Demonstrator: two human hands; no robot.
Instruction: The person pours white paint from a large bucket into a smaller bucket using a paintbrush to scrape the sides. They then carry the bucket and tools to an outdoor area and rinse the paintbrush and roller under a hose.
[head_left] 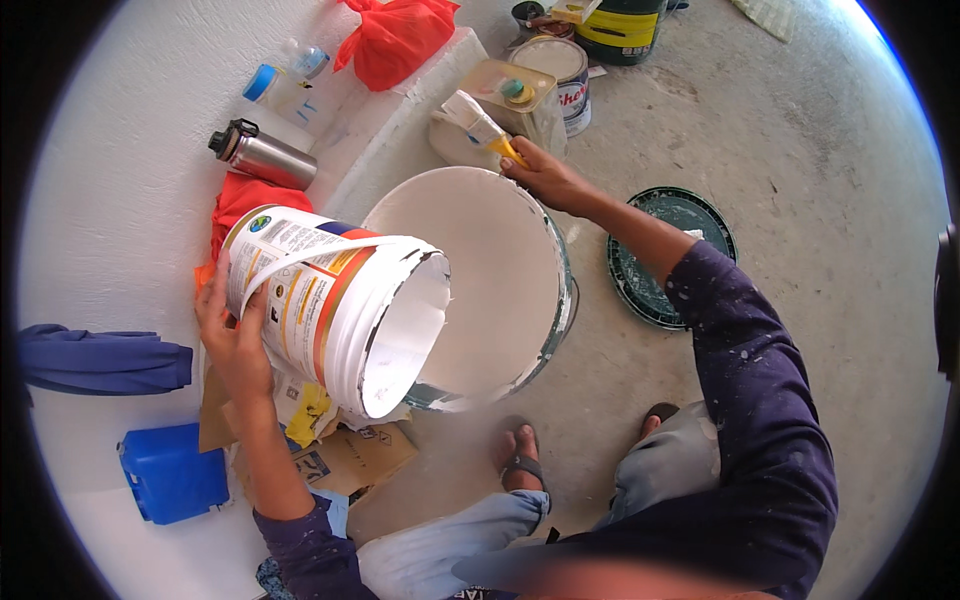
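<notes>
My left hand [237, 325] is closed on the base end of a white plastic paint bucket [300, 285] with orange and blue print. The bucket is tilted on its side, its mouth facing right over the left rim of a large dark green tub [562, 250]. Off-white paint [495, 270] fills the tub's broad round opening. My right hand [545, 175] grips the yellow handle of a paintbrush [477, 120] at the tub's far rim. White paint coats the brush's bristles, which point away to the upper left.
A paint-smeared green lid [660, 270] lies right of the tub. Beyond stand a metal can with a green cap [510, 95], a paint tin [560, 75] and a black-yellow bucket [618, 30]. Left are a steel flask [265, 155], red bags [395, 40], cardboard [355, 455] and a blue jerrycan [175, 472].
</notes>
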